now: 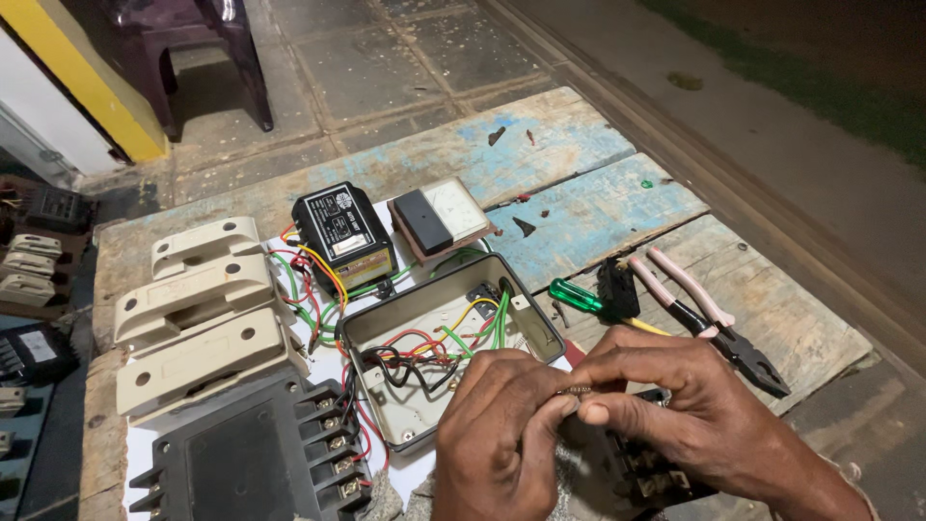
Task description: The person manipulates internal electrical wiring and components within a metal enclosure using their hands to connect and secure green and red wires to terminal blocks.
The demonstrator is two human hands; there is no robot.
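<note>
Head view. Both hands sit lowest in frame, closest to the lens, meeting over the near edge of the bench. Left hand [497, 439] has its fingers curled in narrow, thumb and forefinger pinched on one end of a small metal threaded piece [576, 390]; I judge a screw or stud, too small to be sure. Right hand [675, 410] closes on the other end, fingertips tight, the piece held level between the two hands, likely so each end can be gripped or turned. Beneath the right palm lies a black terminal block [644, 473], mostly hidden.

Just beyond the hands: an open grey rectangular plastic enclosure [449, 352] with red, green, yellow and black wires [434, 347] bundled inside, lid off, so the wiring is reachable. Left of it, three cream-coloured fuse carriers [198, 314] stacked side by side, and a dark grey multi-terminal contactor [256, 453] near the bottom edge. Behind the enclosure, a black box with a yellow label [343, 236] and a panel meter with a white dial face [442, 218].

Right of the enclosure, within reach of the right hand: a green-handled screwdriver [579, 296] and pink-handled pliers [709, 318], both lying flat on the worn wooden bench with blue paint [579, 207].
</note>
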